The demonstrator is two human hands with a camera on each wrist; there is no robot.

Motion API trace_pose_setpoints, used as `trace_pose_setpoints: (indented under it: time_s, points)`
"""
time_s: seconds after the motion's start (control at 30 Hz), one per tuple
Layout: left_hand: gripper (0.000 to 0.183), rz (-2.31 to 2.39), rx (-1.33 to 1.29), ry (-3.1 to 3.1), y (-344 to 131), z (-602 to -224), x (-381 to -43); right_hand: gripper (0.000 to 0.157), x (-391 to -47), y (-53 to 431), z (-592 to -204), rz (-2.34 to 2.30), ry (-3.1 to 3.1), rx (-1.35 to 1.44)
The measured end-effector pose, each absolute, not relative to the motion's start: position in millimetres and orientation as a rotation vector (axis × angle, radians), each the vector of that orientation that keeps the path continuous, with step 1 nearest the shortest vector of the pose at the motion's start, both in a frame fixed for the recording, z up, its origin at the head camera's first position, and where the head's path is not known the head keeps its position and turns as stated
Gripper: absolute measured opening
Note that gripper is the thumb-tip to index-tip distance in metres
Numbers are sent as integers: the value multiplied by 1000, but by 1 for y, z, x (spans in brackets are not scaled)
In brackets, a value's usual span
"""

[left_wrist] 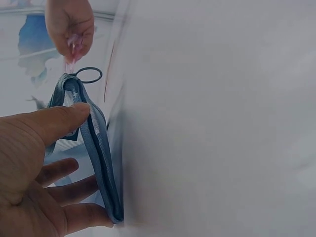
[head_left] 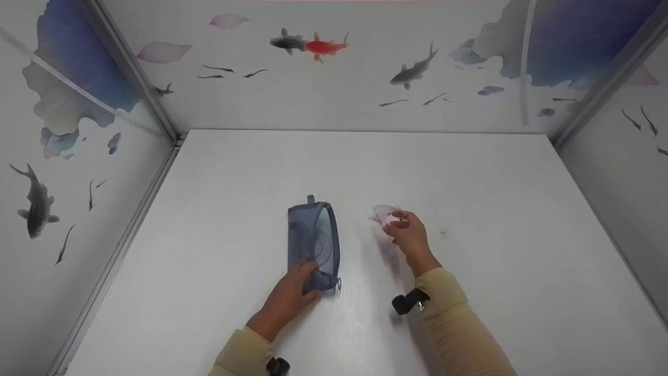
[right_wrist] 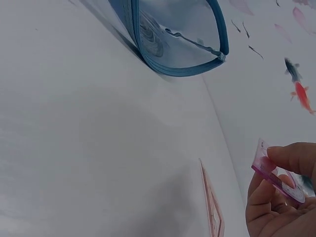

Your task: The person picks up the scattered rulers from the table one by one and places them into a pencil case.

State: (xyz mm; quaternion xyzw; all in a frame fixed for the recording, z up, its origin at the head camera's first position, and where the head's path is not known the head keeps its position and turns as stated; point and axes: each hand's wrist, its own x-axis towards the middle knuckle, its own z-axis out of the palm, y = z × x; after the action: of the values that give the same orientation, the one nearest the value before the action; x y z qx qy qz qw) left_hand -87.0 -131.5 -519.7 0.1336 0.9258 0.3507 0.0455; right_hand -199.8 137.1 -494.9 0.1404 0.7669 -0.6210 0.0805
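Head view: left hand (head_left: 289,297) grips mesh pouch (head_left: 313,243); right hand (head_left: 409,235) pinches blurred pink piece (head_left: 385,213).

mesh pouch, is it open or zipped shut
Open. In the right wrist view the mesh pouch gapes, its blue rim spread wide. The left hand holds its near end on the table.

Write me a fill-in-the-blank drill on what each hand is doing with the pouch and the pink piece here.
1. The left hand holds the near end of a blue mesh ____.
2. The right hand pinches a small clear piece tinted ____.
3. Pouch and hands are over a ____ table.
4. The red fish is painted on the ____ wall.

Missing words: pouch; pink; white; back
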Motion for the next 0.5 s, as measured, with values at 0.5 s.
trace_pose_setpoints:
  time_s: [0.5]
  points:
    - [57, 1050, 386, 2831, -132, -519, -87, 42, -199, 112, -494, -1811, 2363, 341]
